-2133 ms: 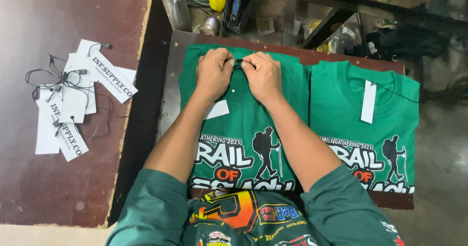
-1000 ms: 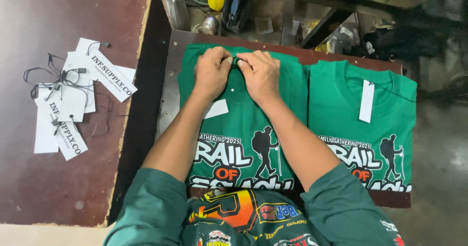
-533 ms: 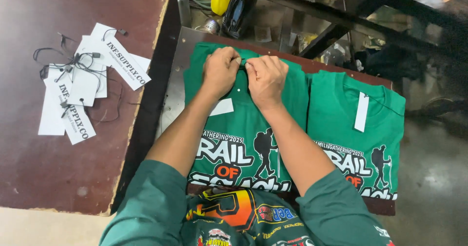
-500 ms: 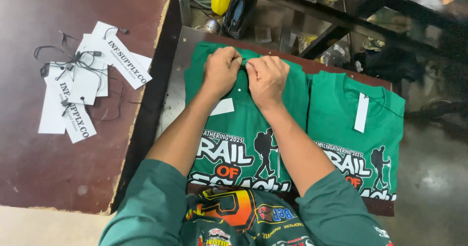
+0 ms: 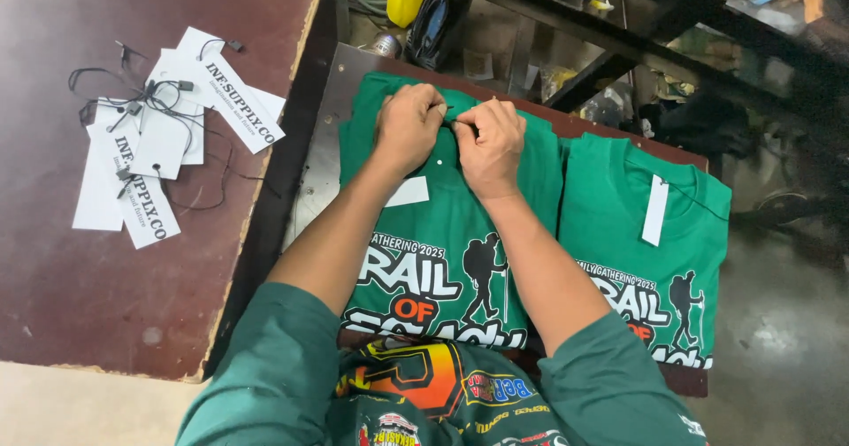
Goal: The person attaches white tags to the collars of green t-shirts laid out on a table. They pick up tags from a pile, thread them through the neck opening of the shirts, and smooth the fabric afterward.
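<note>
- Here, the left hand [image 5: 407,128] and right hand [image 5: 489,144] both pinch the collar of the shirt [image 5: 442,234].
- The shirt lies flat on a board [image 5: 332,145], right of the table [image 5: 133,260] with tags [image 5: 159,137].
- A second shirt [image 5: 650,251] lies just right of it.

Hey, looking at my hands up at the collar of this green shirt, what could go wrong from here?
Both hands, left hand and right hand, pinch at the collar of the green shirt, which lies near the board's far edge; a tug might slide it off toward the clutter behind. The white tag lies loose under your left wrist and might get swept aside. The spare tags' cords look tangled and may snag.
</note>
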